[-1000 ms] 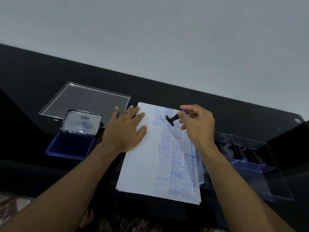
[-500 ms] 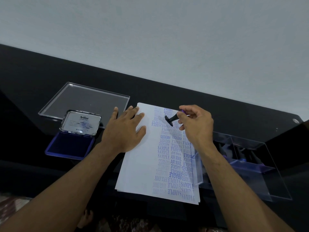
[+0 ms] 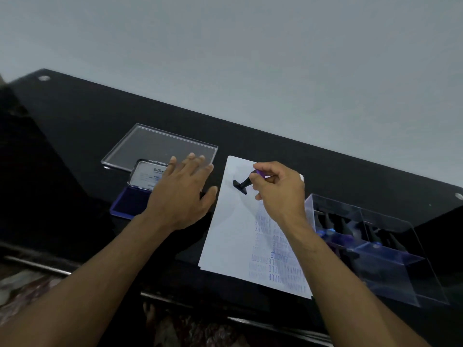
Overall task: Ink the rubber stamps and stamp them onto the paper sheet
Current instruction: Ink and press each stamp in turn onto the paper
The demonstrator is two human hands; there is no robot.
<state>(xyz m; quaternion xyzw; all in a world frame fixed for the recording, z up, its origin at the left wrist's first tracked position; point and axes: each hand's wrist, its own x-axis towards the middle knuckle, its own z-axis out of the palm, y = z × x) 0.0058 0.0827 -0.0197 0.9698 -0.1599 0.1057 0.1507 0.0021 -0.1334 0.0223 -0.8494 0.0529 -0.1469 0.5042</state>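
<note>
The white paper sheet (image 3: 233, 229) carries rows of blue stamped words down its right part, some pale and some dark. The small rubber stamp (image 3: 242, 185) is black with a purple top, and the open ink pad (image 3: 129, 202) is deep blue with a silver lid. The glossy table (image 3: 75, 126) is black.

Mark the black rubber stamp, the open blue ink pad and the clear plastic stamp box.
black rubber stamp (image 3: 241, 187): head view, its base.
open blue ink pad (image 3: 130, 202): head view, inked surface.
clear plastic stamp box (image 3: 390, 269): head view, front wall.
</note>
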